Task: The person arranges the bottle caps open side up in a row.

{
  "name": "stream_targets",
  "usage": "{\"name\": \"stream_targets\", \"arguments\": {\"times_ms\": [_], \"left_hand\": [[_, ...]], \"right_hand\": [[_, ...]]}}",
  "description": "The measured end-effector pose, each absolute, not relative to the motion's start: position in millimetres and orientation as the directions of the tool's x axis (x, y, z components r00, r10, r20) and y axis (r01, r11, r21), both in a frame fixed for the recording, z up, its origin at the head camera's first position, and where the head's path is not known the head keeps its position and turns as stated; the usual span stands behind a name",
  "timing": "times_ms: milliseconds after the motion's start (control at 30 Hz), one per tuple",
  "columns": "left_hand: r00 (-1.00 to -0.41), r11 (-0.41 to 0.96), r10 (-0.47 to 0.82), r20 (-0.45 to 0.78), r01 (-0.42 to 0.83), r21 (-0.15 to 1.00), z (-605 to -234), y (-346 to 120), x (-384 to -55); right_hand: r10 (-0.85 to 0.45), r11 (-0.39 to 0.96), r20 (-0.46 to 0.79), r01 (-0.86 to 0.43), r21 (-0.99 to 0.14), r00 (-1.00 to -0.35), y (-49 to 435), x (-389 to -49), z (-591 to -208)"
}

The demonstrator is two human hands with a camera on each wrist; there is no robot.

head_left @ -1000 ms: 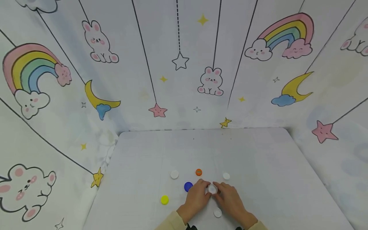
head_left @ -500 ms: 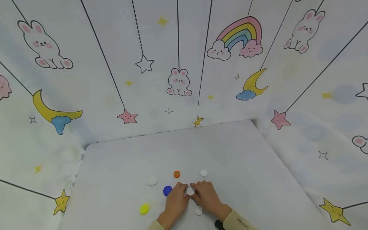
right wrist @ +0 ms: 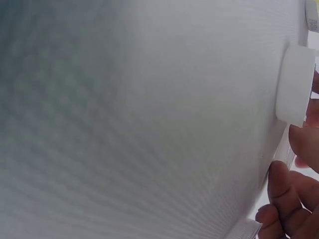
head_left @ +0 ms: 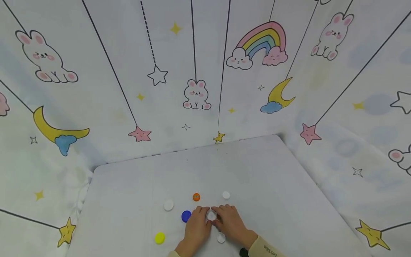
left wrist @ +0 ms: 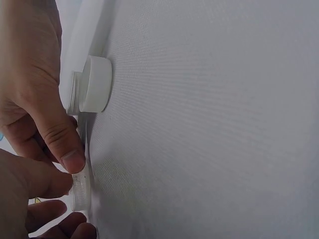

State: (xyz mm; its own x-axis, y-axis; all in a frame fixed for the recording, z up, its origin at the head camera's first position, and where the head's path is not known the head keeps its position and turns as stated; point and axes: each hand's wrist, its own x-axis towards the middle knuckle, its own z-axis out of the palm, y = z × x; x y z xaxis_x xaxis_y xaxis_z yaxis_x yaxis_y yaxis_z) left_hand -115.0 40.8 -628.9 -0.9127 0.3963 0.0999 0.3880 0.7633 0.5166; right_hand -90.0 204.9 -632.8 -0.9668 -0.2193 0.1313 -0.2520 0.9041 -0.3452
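A small round white cap (head_left: 211,215) with a clear-looking rim lies between my two hands at the front of the table. My left hand (head_left: 197,225) pinches its left side with thumb and fingers, while my right hand (head_left: 232,223) grips it from the right. In the left wrist view, fine ribs run round the side of the held cap (left wrist: 81,193), close to the tabletop. Another white cap (head_left: 221,237) lies just below my right hand. A blue cap (head_left: 186,216) sits beside my left hand, partly covered by it.
Farther out lie an orange cap (head_left: 196,197), a white cap (head_left: 226,195), another white cap (head_left: 168,205) and a yellow cap (head_left: 159,238). The white table (head_left: 257,171) meets printed cloth walls (head_left: 167,107) at the back and sides.
The head view has swung to the right, so everything appears shifted left. Both hands keep hold of the same cap, and the other caps lie in the same arrangement.
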Motion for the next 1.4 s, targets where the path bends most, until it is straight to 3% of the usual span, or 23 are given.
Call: {"name": "stream_targets", "arguments": {"times_ms": [167,400,800,1133,1400], "left_hand": [[-0.912,0.749,0.37,0.177,0.405,0.525,-626.7,42.2,-115.3],[-0.897,0.719,0.351,0.268,0.442,0.537,-619.1,46.3,-119.8],[-0.866,0.714,0.408,0.29,0.5,0.489,-604.0,69.7,-145.7],[-0.864,0.741,0.48,0.148,0.49,0.459,-596.6,95.5,-158.0],[-0.852,0.773,0.515,0.091,0.508,0.38,-609.1,105.0,-167.8]], "right_hand": [[-0.206,0.904,0.166,-0.252,-0.344,-0.964,206.8,-90.2,-631.8],[-0.161,0.897,0.33,-0.278,-0.344,-0.93,210.5,-89.4,-624.2],[-0.014,0.908,0.456,-0.202,-0.366,-0.89,240.0,-101.2,-617.7],[0.064,0.921,0.356,-0.082,-0.381,-0.932,263.9,-104.8,-614.4],[0.094,0.9,0.177,0.007,-0.436,-0.98,266.1,-116.1,-619.4]]}}
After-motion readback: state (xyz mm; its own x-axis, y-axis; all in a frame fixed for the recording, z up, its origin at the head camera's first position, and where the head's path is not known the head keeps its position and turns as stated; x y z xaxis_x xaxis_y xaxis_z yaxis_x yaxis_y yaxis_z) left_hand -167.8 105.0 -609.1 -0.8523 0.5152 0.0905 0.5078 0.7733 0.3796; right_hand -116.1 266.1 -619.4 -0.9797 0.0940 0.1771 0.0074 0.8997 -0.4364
